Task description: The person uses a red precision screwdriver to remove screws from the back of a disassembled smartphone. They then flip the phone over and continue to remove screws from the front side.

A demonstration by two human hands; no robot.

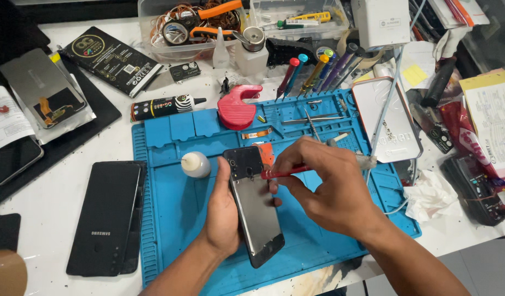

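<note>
My left hand (222, 211) grips the left edge of an opened black phone body (256, 211) that lies tilted over the blue work mat (175, 203). My right hand (326, 189) holds a thin red-handled tool (282, 174) with its tip at the phone's upper part, beside an orange piece. A small white bottle (196, 164) lies on the mat just left of the phone.
A black phone back cover (107, 216) lies left of the mat. A red tape dispenser (237, 107), tweezers and a row of screwdrivers (318, 71) sit at the mat's far edge. A white phone (385, 118) with a cable is at right, plastic bins (181, 27) behind.
</note>
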